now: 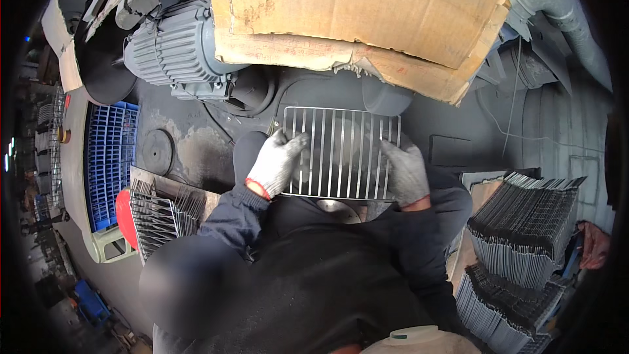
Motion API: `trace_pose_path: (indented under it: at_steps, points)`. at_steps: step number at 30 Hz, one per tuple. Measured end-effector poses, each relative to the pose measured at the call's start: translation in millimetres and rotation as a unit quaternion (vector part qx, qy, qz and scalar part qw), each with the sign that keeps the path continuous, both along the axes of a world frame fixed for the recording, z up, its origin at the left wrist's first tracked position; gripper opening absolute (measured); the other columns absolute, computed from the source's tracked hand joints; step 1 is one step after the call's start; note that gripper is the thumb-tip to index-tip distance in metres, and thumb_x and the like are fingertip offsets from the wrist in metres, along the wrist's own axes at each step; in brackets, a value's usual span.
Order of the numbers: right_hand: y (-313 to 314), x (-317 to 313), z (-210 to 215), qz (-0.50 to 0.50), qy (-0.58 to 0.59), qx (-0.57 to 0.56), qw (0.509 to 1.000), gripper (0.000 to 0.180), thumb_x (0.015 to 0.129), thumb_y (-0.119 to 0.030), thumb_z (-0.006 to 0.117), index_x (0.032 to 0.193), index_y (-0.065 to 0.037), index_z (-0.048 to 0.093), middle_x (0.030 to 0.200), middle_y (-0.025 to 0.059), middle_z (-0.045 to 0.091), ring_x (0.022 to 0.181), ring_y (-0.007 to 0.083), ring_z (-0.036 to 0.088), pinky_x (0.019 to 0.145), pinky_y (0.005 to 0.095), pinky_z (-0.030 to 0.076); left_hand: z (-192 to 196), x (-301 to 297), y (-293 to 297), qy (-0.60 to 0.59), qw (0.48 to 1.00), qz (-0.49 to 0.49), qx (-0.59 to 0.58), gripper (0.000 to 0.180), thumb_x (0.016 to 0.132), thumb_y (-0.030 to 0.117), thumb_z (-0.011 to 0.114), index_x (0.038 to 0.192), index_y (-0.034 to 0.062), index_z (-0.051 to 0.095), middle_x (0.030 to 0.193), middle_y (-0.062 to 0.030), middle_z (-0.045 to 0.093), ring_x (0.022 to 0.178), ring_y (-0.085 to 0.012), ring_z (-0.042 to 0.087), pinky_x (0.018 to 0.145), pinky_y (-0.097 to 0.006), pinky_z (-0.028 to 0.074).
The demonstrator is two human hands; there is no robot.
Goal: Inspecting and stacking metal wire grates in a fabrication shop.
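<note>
A rectangular metal wire rack with parallel bars is held out over my lap. My left hand, in a white knit glove with a red cuff, grips its left side with the thumb over the bars. On the opposite side my right hand, in a greyish glove, is closed round the edge. Just beyond the rack's far edge sits a grey cylindrical part below the cardboard. A round metal disc shows partly under the near edge.
Stacked wire racks stand at my right, more racks at my left. A ribbed grey motor lies at the far left; a large cardboard sheet overhangs the far side. A blue plastic crate is beyond the left racks. A grey duct curves at far right.
</note>
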State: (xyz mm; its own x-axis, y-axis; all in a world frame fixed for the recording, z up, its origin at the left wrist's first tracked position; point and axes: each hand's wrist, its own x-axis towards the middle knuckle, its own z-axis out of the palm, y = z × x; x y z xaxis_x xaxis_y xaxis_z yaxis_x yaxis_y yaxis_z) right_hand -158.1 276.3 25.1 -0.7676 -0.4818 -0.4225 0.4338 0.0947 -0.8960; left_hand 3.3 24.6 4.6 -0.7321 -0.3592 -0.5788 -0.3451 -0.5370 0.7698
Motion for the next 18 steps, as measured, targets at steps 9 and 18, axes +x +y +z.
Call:
trace_pose_path:
  at_steps: [9,18]
  points:
    - [109,-7,46,-0.131,0.004,0.046,0.990,0.038,0.102,-0.009,0.066,0.139,0.004,0.066,0.127,0.0099,0.075,0.111,0.0177,0.070,0.100,0.0312,0.054,23,-71,76,0.067,0.986,-0.089,0.125,0.028,0.102,0.006,0.068,0.128,-0.0016,0.063,0.102,-0.0055,0.071,0.079,-0.0115,0.065,0.066,-0.029,0.057]
    - [21,-2,18,-0.023,0.015,0.056,0.998,0.022,0.101,-0.016,0.073,0.117,-0.002,0.076,0.102,0.0006,0.075,0.088,0.0107,0.065,0.077,0.0286,0.052,25,-30,-10,0.002,0.991,-0.068,0.116,0.019,0.106,0.017,0.065,0.116,0.0017,0.063,0.089,-0.0110,0.071,0.064,-0.0223,0.070,0.057,-0.038,0.062]
